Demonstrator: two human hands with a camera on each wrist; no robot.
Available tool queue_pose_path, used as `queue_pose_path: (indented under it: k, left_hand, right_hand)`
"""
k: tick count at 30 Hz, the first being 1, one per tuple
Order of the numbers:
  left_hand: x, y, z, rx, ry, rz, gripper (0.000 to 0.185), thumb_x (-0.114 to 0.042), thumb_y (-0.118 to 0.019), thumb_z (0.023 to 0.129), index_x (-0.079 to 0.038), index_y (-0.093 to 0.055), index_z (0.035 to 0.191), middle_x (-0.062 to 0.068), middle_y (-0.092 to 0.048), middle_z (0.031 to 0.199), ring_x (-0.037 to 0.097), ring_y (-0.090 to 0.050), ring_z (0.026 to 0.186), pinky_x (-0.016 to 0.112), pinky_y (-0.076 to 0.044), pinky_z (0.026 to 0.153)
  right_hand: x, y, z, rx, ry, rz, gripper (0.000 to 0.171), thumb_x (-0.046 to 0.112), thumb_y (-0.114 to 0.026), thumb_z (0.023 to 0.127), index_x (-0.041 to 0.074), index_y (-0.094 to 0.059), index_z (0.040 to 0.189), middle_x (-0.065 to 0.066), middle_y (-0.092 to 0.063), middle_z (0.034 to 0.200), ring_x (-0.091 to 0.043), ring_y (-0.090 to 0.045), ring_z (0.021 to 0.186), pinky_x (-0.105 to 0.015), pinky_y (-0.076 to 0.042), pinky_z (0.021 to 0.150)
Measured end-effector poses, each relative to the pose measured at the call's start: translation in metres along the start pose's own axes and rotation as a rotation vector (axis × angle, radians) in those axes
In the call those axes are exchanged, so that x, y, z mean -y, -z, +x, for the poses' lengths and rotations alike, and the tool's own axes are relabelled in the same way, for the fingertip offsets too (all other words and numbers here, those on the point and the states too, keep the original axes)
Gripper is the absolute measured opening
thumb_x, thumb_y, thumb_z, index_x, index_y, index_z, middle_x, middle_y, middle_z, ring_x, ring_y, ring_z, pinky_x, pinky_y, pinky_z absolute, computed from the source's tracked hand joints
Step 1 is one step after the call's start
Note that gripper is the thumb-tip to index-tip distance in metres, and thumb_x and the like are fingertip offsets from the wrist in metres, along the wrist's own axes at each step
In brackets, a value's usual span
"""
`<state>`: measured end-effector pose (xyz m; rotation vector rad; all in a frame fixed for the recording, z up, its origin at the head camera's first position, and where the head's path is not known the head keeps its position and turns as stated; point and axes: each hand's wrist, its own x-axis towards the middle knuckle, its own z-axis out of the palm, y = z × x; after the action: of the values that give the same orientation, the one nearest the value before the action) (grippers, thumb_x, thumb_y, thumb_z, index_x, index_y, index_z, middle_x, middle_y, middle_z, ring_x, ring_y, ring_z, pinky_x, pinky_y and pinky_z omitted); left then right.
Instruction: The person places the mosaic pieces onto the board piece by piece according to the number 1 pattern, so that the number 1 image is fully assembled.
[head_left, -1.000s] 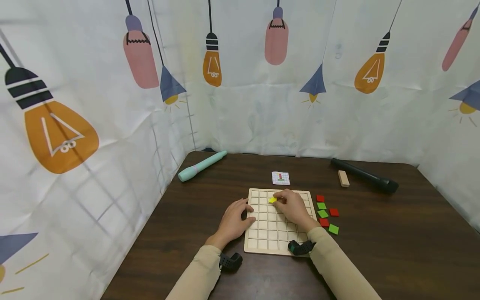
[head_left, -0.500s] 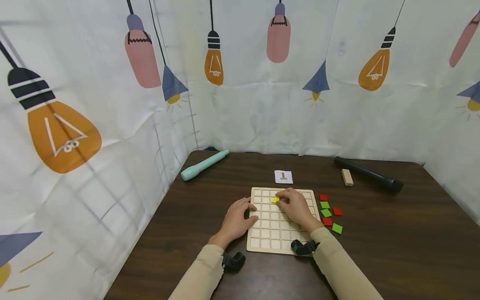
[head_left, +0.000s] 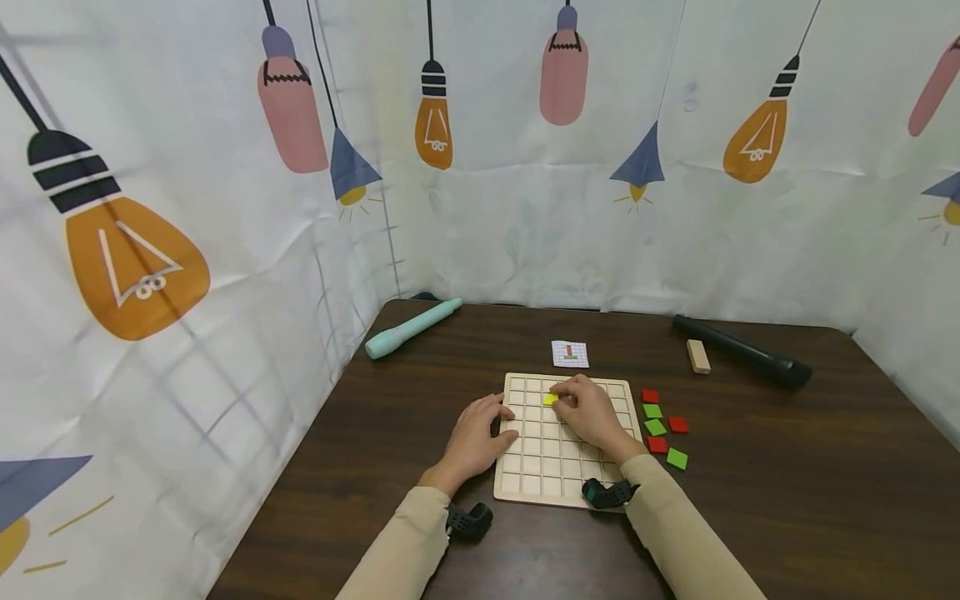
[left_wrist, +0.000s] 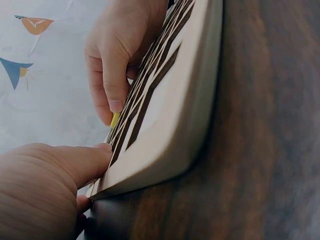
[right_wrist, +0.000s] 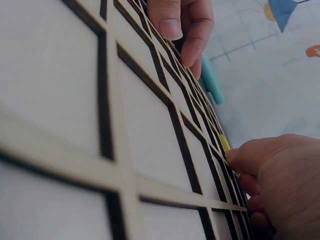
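Observation:
A pale wooden grid board (head_left: 531,485) lies flat on the dark table. The right hand (head_left: 592,414) reaches over its far part, pinching a small yellow square tile (head_left: 550,400) with thumb and fingertips at the upper cells. In the right wrist view, the yellow tile (right_wrist: 224,142) shows just past the right thumb. At the board's left edge rests the left hand (head_left: 474,437), fingers spread and bent a little. The left thumb (left_wrist: 92,159) lies on the rim in the left wrist view; that hand's other fingers are mostly hidden there.
Several red and green tiles, including a green tile (head_left: 677,459), lie right of the board. Behind it is a printed pattern card (head_left: 570,354). A wooden block (head_left: 698,357) and black cylinder (head_left: 742,352) sit back right, a mint-green stick (head_left: 414,329) back left.
The yellow tile looked tilted a second ago and now appears squarer with the grid. Both hands keep their places on the board; the head view has shifted slightly.

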<state>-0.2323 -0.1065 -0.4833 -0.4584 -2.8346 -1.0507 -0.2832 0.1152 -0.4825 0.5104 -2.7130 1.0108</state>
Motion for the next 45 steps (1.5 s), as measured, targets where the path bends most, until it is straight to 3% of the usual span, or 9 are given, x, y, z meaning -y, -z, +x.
queue_pose_path:
  k: [9,16,26,34,45]
  left_hand:
    - [-0.001,-0.001,0.002,0.016,0.016,-0.002,0.024,-0.034,-0.061,0.086,-0.022,-0.059,0.107,-0.001,-0.036,0.142,0.023,-0.026,0.133,0.05,-0.023,0.105]
    - [-0.001,-0.002,0.004,0.008,0.024,-0.019,0.025,-0.034,-0.062,0.085,-0.022,-0.06,0.106,-0.002,-0.037,0.141,0.022,-0.027,0.132,0.05,-0.024,0.105]
    - [0.001,0.001,0.001,-0.002,0.02,-0.035,0.024,-0.034,-0.062,0.085,-0.022,-0.06,0.106,-0.002,-0.037,0.141,0.022,-0.028,0.132,0.049,-0.024,0.105]
    - [0.001,0.002,-0.001,-0.002,0.028,-0.028,0.025,-0.034,-0.062,0.085,-0.021,-0.06,0.106,-0.002,-0.037,0.141,0.022,-0.028,0.132,0.048,-0.023,0.105]
    - [0.0,0.001,0.0,0.002,0.014,-0.025,0.024,-0.034,-0.062,0.085,-0.021,-0.06,0.105,-0.001,-0.037,0.141,0.022,-0.028,0.132,0.049,-0.023,0.105]
  right_hand:
    - [-0.004,0.0,0.0,-0.001,-0.005,0.035,0.022,0.02,-0.066,0.082,0.015,-0.068,0.103,0.004,-0.054,0.09,-0.013,-0.044,0.069,-0.029,-0.039,0.059]
    - [-0.004,0.012,-0.006,-0.002,-0.038,0.141,0.024,0.023,-0.06,0.087,0.014,-0.066,0.108,0.004,-0.058,0.097,-0.014,-0.05,0.076,-0.031,-0.044,0.064]
    - [0.0,0.038,-0.017,-0.038,-0.046,0.105,0.022,0.021,-0.06,0.088,0.014,-0.067,0.107,0.002,-0.061,0.099,-0.016,-0.057,0.082,-0.034,-0.049,0.071]
    - [-0.014,0.06,-0.03,-0.064,-0.042,0.097,0.026,0.024,-0.058,0.089,0.011,-0.065,0.111,-0.002,-0.06,0.106,-0.017,-0.056,0.083,-0.033,-0.049,0.068]
    - [-0.048,0.092,-0.051,-0.115,-0.188,0.063,0.03,0.031,-0.054,0.091,0.013,-0.063,0.113,-0.003,-0.063,0.089,-0.017,-0.048,0.065,-0.028,-0.041,0.049]
